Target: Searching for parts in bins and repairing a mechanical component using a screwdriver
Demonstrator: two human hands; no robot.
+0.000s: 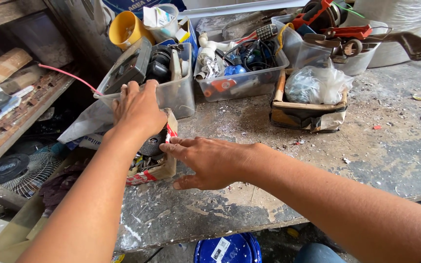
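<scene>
The dusty workbench point(317, 160) carries two clear plastic bins point(181, 92) at the far side, a bag-filled wooden tray point(313, 117) to the right, and a small cardboard box point(159, 168) at the near left edge. The box is steadied by the right hand point(210, 163), laid flat and open against its right wall. The left hand point(137, 109) is curled over the box's far end, beside a dark grinding disc point(152, 143); whether anything is gripped cannot be told. The step is best done with the box braced firmly and kept from the bench edge while its loose metal parts are sorted slowly.
</scene>
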